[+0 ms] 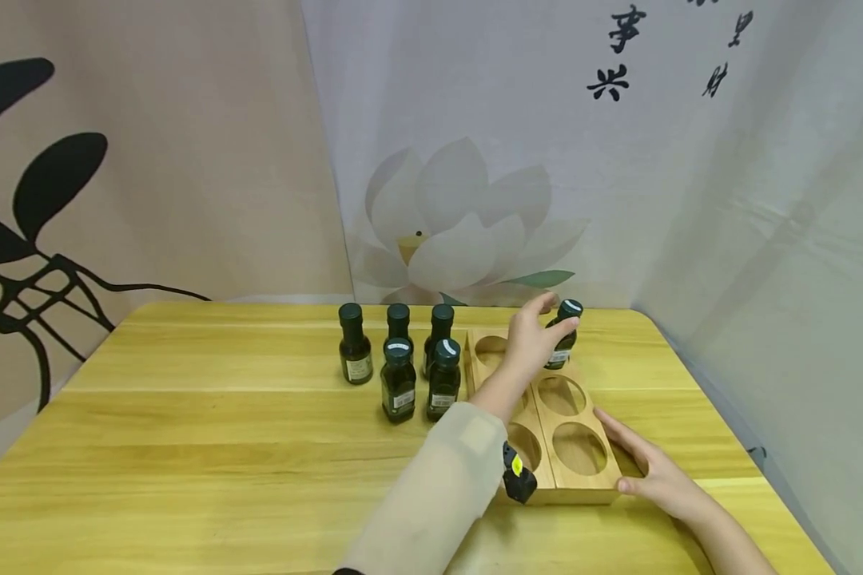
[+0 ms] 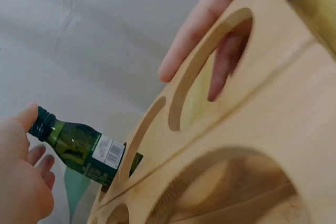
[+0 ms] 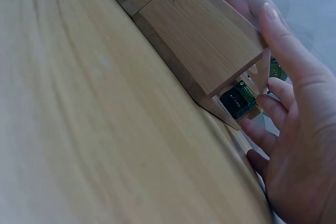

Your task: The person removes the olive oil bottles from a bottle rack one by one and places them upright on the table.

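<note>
My left hand (image 1: 528,339) reaches to the far right of a wooden rack (image 1: 591,471) with round holes and pinches a small dark green glass bottle (image 1: 562,339) near its neck. A black cap and white barcode label show on the bottle. Its lower part sits in a far hole in the left wrist view, where my thumb lies at the cap. My right hand (image 1: 654,471) holds the near right side of the rack, thumb at the front corner and fingers along the side. In the right wrist view, a dark green bottle part (image 3: 239,99) shows inside the rack's open end.
Several similar bottles stand left of the rack, including a near one (image 1: 399,383), another beside the rack (image 1: 443,379) and one at the far left (image 1: 355,347). They stand on a light wooden table (image 1: 223,431). Printed curtains (image 1: 503,96) hang behind and at the right.
</note>
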`<state>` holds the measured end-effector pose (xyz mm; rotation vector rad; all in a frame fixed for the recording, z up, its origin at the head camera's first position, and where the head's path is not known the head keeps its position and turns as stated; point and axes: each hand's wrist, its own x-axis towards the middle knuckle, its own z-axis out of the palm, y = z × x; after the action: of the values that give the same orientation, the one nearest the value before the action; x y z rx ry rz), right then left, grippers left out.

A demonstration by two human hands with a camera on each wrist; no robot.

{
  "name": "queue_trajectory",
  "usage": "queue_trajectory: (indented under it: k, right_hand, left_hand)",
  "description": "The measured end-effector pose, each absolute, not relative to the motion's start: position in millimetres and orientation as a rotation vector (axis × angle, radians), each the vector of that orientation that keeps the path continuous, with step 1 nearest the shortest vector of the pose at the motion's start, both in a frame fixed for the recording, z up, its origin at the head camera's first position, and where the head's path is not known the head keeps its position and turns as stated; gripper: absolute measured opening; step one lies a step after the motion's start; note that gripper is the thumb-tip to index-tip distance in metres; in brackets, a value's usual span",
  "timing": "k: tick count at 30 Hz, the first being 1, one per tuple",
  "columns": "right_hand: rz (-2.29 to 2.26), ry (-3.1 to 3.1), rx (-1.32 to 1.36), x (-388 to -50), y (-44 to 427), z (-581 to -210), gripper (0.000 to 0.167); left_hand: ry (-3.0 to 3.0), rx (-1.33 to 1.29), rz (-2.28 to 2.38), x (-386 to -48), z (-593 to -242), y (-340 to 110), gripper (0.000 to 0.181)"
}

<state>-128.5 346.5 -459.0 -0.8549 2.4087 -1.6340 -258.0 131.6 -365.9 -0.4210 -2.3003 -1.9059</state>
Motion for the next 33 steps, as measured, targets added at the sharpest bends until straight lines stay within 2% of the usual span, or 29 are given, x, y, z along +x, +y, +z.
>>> queue_trajectory:
  k: [12,25,33]
  right_hand:
    - [-1.629,2.419,-0.856,-128.8,346.8,-455.4,0.078]
    - [-1.641,2.391,-0.850,-127.1,345.9,-459.4,0.077]
    - [-1.653,2.379,-0.846,-127.7,345.8,-458.6,0.077]
  left_hand:
    - [-2.275,-0.421,-1.918,-263.5,-362.1,140.2,0.030]
    - [-2.389,-0.432,-1.764,-262.2,-363.7,140.8,0.028]
    - [-2.369,-0.513,-1.647,-260.1,-352.4,138.3,0.030]
